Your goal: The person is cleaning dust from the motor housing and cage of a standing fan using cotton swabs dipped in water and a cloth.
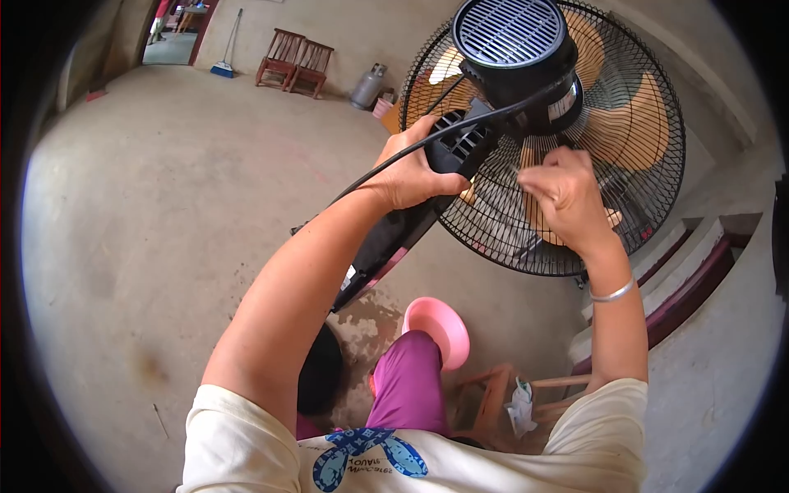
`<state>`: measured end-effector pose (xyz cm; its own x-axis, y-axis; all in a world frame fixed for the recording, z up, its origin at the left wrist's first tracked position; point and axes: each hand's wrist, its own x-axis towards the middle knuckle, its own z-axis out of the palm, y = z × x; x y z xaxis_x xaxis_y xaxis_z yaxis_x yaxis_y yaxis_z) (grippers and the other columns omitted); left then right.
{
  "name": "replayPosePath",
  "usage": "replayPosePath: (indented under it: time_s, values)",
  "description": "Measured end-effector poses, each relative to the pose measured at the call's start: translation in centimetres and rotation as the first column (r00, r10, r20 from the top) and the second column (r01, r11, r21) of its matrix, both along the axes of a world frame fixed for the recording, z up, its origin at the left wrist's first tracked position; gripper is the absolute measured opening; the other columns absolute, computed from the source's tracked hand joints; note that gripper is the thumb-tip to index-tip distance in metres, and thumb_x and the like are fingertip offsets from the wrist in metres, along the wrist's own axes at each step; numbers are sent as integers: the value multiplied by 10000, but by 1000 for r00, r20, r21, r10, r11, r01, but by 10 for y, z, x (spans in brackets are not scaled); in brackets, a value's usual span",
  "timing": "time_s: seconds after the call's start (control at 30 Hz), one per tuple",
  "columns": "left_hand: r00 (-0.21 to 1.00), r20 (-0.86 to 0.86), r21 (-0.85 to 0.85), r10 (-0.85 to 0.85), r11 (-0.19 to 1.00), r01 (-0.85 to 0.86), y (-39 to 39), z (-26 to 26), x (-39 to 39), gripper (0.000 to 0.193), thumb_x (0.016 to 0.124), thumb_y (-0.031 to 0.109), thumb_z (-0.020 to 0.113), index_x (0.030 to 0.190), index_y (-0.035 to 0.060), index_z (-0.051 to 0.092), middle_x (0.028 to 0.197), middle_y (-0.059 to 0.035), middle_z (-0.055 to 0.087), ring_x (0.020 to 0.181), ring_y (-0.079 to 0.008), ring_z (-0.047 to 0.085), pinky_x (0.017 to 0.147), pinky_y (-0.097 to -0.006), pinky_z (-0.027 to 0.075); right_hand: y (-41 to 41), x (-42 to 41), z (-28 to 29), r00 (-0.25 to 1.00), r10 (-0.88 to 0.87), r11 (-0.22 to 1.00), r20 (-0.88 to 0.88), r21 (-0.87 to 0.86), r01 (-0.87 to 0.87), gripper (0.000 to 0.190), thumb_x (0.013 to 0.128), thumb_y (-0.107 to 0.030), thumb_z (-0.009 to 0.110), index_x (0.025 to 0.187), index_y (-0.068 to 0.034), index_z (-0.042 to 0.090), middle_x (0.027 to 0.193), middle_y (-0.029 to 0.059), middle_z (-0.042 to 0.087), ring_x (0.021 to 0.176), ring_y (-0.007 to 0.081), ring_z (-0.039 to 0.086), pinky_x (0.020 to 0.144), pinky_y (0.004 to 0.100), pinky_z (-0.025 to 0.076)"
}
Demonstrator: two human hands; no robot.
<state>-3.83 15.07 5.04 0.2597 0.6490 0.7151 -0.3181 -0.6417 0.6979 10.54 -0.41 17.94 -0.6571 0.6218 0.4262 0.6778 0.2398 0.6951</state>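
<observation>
A large electric fan with a black wire guard (669, 179) and yellowish blades (638, 126) stands in front of me. Its black motor housing (515, 80) has a slatted round cover (510, 31) facing up. My left hand (413, 169) grips the upper end of the long black fan body (394, 231), thumb on the near side. A black power cord (459, 123) crosses over that hand. Below the motor, close to the rear of the guard, my right hand (564, 197) has its fingertips pinched on a small thin object (515, 170), too blurred to identify.
A pink basin (447, 330) sits on the concrete floor by my knee, near a black round container (320, 370). A wooden stool (493, 400) stands lower right. Wooden chairs (293, 61), a broom (225, 65) and a gas cylinder (368, 86) line the far wall. Someone stands beyond the doorway.
</observation>
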Motion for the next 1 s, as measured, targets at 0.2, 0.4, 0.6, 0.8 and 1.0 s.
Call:
replayPosePath:
  time_s: [0.2, 0.4, 0.6, 0.8, 1.0]
  values:
    - [1000, 25, 39, 11, 999, -12, -1, 2, 1, 879, 471, 346, 781, 1211, -19, 477, 938, -189, 621, 883, -278, 603, 831, -324, 470, 4, -1, 11, 997, 62, 986, 56, 150, -70, 120, 695, -39, 648, 809, -48, 685, 778, 38, 676, 730, 221, 548, 715, 335, 396]
    - [999, -40, -4, -10, 1000, 9, -5, 4, -4, 877, 468, 356, 777, 1197, -30, 480, 921, -178, 620, 862, -274, 604, 808, -318, 475, 4, 3, 2, 995, 17, 998, -100, -59, -23, 156, 685, -13, 618, 828, -37, 676, 798, 46, 680, 739, 238, 561, 707, 343, 399]
    - [998, 55, 46, 41, 998, -44, -2, 3, -1, 835, 472, 350, 774, 1154, -42, 492, 902, -175, 621, 836, -261, 603, 782, -322, 477, 22, -4, -4, 989, -62, 994, 136, 99, 48, 175, 663, 8, 596, 805, -61, 671, 801, 38, 677, 744, 221, 572, 686, 333, 406]
    - [996, 7, -2, 89, 996, -89, -7, 2, -2, 755, 473, 334, 779, 1085, -20, 513, 864, -173, 616, 797, -263, 598, 765, -329, 481, 23, -2, -11, 977, 144, 970, 155, 171, -170, 145, 661, 3, 585, 781, -60, 637, 751, 19, 635, 702, 222, 553, 672, 345, 394]
    - [999, 8, 26, 40, 999, -41, -1, 1, -5, 737, 478, 342, 782, 1071, -9, 520, 890, -179, 621, 820, -275, 605, 775, -338, 482, 28, -1, -16, 978, -74, 997, 197, -13, 78, 130, 673, -15, 556, 779, -65, 611, 773, 13, 627, 726, 217, 553, 678, 339, 396]
